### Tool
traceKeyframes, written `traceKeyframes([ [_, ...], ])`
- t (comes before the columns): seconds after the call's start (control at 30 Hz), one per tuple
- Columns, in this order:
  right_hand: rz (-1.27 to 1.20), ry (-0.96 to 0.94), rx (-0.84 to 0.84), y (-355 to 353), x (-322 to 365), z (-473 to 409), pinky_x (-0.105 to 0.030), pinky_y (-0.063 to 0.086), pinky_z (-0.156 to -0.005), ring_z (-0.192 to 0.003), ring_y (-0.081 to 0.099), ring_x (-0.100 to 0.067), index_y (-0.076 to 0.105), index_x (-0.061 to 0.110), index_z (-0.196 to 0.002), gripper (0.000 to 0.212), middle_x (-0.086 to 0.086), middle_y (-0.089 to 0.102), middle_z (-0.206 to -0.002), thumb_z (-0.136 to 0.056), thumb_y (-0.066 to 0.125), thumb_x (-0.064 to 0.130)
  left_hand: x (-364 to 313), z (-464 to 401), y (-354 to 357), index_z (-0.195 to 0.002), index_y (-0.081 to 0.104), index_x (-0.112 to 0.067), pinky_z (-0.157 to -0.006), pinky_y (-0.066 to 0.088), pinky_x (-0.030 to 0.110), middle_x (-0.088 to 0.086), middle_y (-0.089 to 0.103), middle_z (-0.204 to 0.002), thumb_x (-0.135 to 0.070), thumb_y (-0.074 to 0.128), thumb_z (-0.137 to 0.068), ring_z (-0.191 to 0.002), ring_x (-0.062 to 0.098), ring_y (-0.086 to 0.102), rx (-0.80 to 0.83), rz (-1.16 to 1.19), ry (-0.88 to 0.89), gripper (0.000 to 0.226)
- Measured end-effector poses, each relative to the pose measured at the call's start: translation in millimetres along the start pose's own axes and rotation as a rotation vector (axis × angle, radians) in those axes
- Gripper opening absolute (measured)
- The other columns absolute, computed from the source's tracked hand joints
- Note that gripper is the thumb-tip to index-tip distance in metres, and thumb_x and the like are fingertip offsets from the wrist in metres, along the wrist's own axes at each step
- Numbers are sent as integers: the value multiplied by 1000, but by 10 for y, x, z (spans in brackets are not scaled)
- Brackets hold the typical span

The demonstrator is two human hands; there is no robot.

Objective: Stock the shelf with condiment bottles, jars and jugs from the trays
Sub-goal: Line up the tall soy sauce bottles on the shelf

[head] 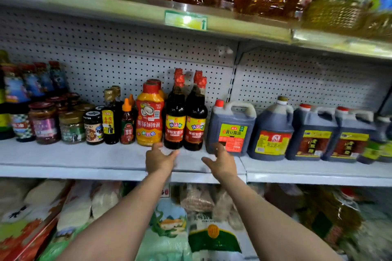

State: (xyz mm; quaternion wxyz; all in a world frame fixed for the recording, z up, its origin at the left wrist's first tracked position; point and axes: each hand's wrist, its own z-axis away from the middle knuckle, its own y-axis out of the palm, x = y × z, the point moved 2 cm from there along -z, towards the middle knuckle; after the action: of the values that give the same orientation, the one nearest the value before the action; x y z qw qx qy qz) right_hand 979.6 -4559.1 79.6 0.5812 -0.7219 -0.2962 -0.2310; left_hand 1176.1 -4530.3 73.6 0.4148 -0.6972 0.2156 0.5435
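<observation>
Two tall dark soy sauce bottles [185, 121] with red caps stand side by side on the white shelf [84, 154]. My left hand [159, 160] hovers just in front of the left bottle's base, fingers spread and empty. My right hand [221, 161] is open too, near the lower front corner of a dark jug [231, 128] with a yellow-green label. Left of the bottles stand a yellow oyster sauce bottle [149, 116], a small chili sauce bottle [127, 123] and several jars [72, 125].
More dark jugs [273, 131] fill the shelf to the right. A perforated back panel [127, 53] closes the rear. The shelf above [148, 12] holds oil bottles; the shelf below holds bags of rice and noodles [212, 233].
</observation>
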Motion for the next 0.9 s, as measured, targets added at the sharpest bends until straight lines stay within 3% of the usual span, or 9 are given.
traceKeyframes([
  [0.17,178,-145,40,-484,-239,422,-34,42,-95,-127,51,-27,49,25,-140,62,-3,58,-138,-86,74,39,-24,630,37,-119,58,-21,-90,48,35,12,51,-125,-40,81,-77,-110,33,57,35,-104,76,52],
  [0.4,320,-204,153,-750,-658,1080,-36,40,-103,-135,36,-26,49,29,-140,63,-4,54,-138,-83,74,42,221,1539,41,-123,57,-23,-98,44,38,12,51,-128,-38,83,-75,-119,33,49,30,-300,116,57],
  [0.53,361,-224,231,-711,-853,1457,-34,38,-105,-131,42,-31,48,27,-142,68,-8,53,-139,-82,75,43,434,2012,11,-128,53,-22,-102,44,43,14,46,-134,-36,84,-74,-121,36,49,29,-331,54,63],
  [0.73,353,-153,344,-613,-1032,2032,-36,45,-95,-122,53,-35,43,25,-144,71,-16,55,-135,-83,76,43,778,2586,-141,-134,49,-18,-97,40,34,14,43,-135,-32,85,-74,-119,34,50,81,-376,-3,71],
  [0.9,343,-146,371,-503,-1069,2373,-37,44,-97,-125,50,-35,43,24,-144,71,-15,50,-139,-83,77,40,970,2783,-338,-136,47,-20,-100,42,38,13,43,-138,-32,85,-75,-122,35,49,121,-429,-6,73],
])
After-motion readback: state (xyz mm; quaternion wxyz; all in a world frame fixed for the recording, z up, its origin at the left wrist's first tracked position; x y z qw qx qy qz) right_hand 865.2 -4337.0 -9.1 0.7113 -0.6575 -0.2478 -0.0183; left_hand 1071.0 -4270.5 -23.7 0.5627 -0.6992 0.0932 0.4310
